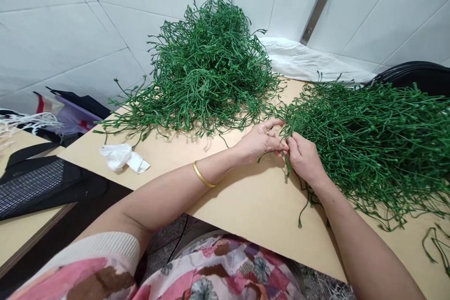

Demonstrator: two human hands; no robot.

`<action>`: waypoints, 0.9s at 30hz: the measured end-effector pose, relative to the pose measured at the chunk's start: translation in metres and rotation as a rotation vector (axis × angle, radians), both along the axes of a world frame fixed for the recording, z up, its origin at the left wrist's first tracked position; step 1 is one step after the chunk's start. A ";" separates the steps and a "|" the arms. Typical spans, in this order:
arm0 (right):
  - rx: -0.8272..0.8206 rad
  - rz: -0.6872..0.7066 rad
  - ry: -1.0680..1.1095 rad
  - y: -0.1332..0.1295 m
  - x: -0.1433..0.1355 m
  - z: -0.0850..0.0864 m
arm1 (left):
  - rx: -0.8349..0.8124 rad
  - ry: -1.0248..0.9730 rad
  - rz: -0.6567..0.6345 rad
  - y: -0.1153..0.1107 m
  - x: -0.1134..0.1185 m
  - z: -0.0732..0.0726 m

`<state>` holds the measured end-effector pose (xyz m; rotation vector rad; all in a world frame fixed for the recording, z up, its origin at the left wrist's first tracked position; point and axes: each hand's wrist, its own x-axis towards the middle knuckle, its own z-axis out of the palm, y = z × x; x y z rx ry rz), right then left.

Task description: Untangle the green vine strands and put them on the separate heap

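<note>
My left hand and my right hand meet over the table, fingertips almost touching. Both pinch thin green stems with small bud-like tips, and a few ends hang down below the fingers. One loose green stem dangles beneath my right hand. Just right of my hands spreads a wide heap of the same green stems, its left end reaching my fingers. A taller, tangled pile of green stems stands behind my left hand, against the wall. Exactly where each hand grips is partly hidden by the fingers.
The pale wooden table has its front edge close to my body. A crumpled white tissue lies at left. White cloth or plastic is behind the piles, near a black round object. A black mesh item rests far left.
</note>
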<state>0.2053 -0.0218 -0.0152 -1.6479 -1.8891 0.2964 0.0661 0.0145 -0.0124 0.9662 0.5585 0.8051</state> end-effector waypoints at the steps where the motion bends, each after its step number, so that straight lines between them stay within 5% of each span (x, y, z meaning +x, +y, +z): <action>1: 0.008 -0.009 0.001 0.000 0.001 0.001 | -0.020 -0.013 0.010 0.001 0.000 -0.001; 9: 0.352 -0.194 -0.087 -0.015 0.013 0.021 | -0.219 0.073 0.188 0.016 -0.004 -0.006; 14: 0.577 -0.481 -0.056 -0.007 0.043 0.029 | -0.247 0.098 0.164 0.016 -0.005 -0.003; 17: 0.656 -0.529 -0.138 -0.004 0.055 0.029 | -0.250 0.100 0.127 0.015 -0.004 -0.003; 23: 0.697 -0.358 -0.202 -0.014 0.032 0.026 | -0.274 0.120 0.114 0.012 -0.002 -0.003; 27: 0.250 -0.075 0.118 -0.018 0.008 0.015 | -0.339 0.068 0.092 0.012 -0.003 -0.002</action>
